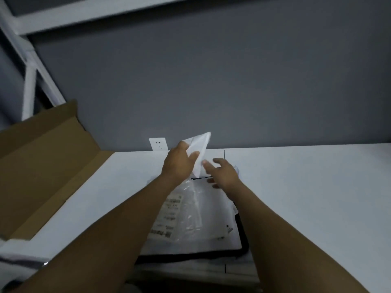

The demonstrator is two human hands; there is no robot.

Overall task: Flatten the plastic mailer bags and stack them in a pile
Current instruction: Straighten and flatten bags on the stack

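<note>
A white bag (201,144) is held up above the far end of the pile, gripped by the left hand (177,163): thumb on one face, fingers curled on the other, the plastic pinched between them. The bag is folded to a point at the top and hangs tilted, its lower edge dropping between the two hands. The right hand (224,172) is seen just beside that lower edge, fingers spread apart and relaxed. Nothing is clasped in it, and whether the fingertips touch the plastic cannot be told through the blur. Below both forearms the pile (203,220) is laid flat on the white table (306,187). Its top layer is clear and crinkled, with a printed label (169,214) shown at its left side. A black-edged sheet (243,242) is seen under the pile, its rim showing at the right and near sides. An open cardboard box (42,166) is stood at the table's left. A socket (158,144) is set in the grey wall (254,81), just behind the left hand.
</note>
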